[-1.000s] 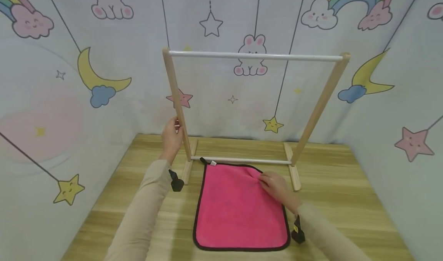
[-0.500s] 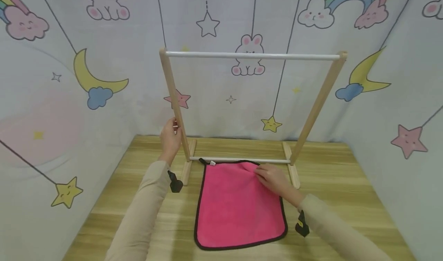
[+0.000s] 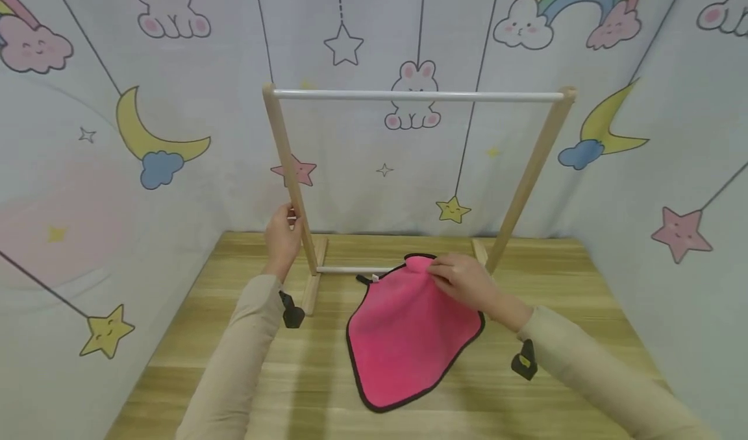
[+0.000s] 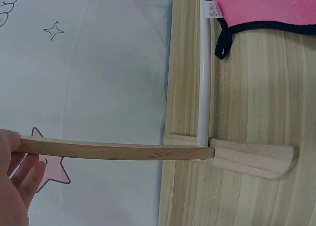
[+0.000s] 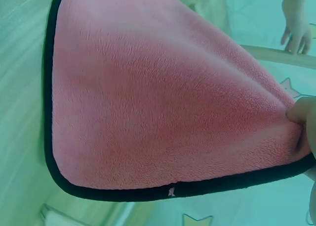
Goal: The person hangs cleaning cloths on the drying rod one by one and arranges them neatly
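Note:
A pink towel (image 3: 403, 336) with a black border hangs from my right hand (image 3: 464, 281), which pinches it near its top edge. Its lower corner droops toward the table. In the right wrist view the towel (image 5: 163, 107) fans out from the thumb and fingers (image 5: 302, 112). My left hand (image 3: 283, 239) holds the left wooden post of the rack (image 3: 290, 167), thumb and fingers about the post in the left wrist view (image 4: 19, 171). A black loop (image 4: 223, 45) and a white tag (image 4: 213, 9) show at the towel's corner, close to the lower white bar (image 4: 204, 87).
The rack's upper white bar (image 3: 350, 95) spans the two posts, well above the towel. Wooden feet (image 3: 312, 291) stand on the wood-grain table (image 3: 234, 362). Printed cloth walls (image 3: 222, 135) with stars, moons and rabbits close in the back and both sides.
My right hand has lifted the towel from lying flat, moving it up and toward the rack; its near edge has swung in and folds have formed. The left hand stays on the post.

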`<state>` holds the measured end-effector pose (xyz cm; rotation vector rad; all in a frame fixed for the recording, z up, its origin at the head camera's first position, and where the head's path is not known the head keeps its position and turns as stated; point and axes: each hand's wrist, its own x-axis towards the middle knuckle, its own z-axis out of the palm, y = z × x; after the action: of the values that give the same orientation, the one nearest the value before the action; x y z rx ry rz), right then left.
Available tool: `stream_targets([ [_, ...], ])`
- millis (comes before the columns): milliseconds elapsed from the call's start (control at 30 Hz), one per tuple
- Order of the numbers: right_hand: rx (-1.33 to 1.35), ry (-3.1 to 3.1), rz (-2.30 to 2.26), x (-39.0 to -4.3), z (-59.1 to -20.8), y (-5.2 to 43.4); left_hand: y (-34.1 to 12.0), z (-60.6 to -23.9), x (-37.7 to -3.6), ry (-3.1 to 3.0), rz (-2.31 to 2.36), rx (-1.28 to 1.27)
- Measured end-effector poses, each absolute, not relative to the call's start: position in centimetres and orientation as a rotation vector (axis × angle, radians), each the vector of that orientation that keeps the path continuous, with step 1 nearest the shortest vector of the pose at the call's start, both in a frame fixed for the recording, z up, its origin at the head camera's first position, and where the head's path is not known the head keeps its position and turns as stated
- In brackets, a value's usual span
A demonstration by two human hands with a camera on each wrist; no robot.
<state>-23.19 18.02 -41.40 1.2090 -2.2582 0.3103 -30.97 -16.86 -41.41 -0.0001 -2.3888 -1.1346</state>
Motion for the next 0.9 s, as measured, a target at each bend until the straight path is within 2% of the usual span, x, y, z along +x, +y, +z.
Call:
stream_targets([
  [900, 1.247, -2.092, 0.232, -24.3, -31.3, 18.8, -16.2, -41.5, -31.1, -2.341, -1.064, 0.075],
])
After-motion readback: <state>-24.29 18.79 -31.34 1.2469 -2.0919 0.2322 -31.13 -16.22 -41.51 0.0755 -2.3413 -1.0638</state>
